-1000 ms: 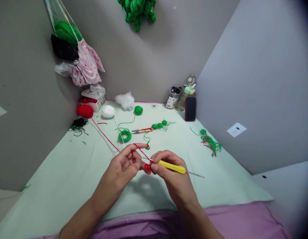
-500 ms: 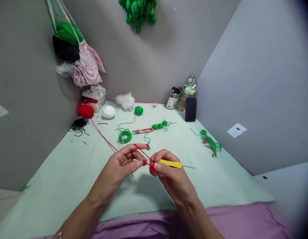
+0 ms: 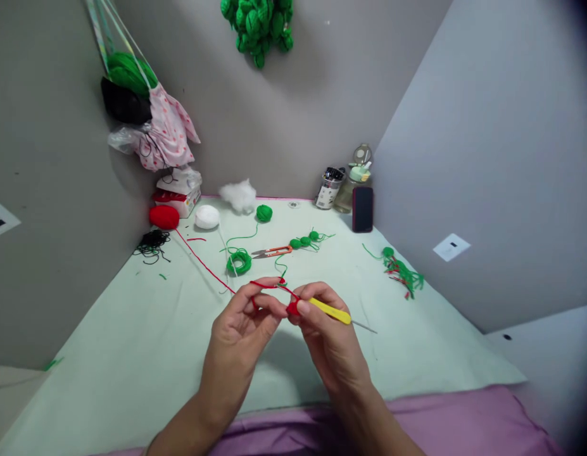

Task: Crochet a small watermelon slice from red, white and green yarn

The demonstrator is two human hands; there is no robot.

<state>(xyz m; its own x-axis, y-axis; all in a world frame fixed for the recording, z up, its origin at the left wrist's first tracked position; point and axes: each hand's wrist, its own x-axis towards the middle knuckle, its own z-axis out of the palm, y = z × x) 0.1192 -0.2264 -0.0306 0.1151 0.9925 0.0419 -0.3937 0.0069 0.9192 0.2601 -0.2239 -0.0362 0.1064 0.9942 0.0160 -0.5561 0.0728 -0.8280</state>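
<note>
My left hand point(image 3: 240, 339) has red yarn point(image 3: 205, 268) looped over its raised index finger. Its thumb and middle finger pinch the left edge of a small red crochet piece point(image 3: 292, 308). In my right hand point(image 3: 332, 335) is a crochet hook point(image 3: 331, 311) with a yellow handle; its thin rear shaft points right and down. The same hand's thumb and fingertips also press on the red piece, and the hook's working tip is hidden there. Behind the fingers lies a small green and red crochet bit point(image 3: 282, 282). The yarn runs back to a red ball point(image 3: 164, 217).
Orange thread snips point(image 3: 275, 251) lie beyond my hands, between a green yarn coil point(image 3: 239, 261) and green crochet balls point(image 3: 305, 241). A white yarn ball point(image 3: 207, 217), stuffing point(image 3: 239, 195) and a phone point(image 3: 362, 209) stand farther back. Green tassel-like pieces point(image 3: 401, 272) lie right.
My left hand has shifted right, closing up to the red piece and pinching its edge. The hook now tilts more, its rear end lower. The view has shifted slightly.
</note>
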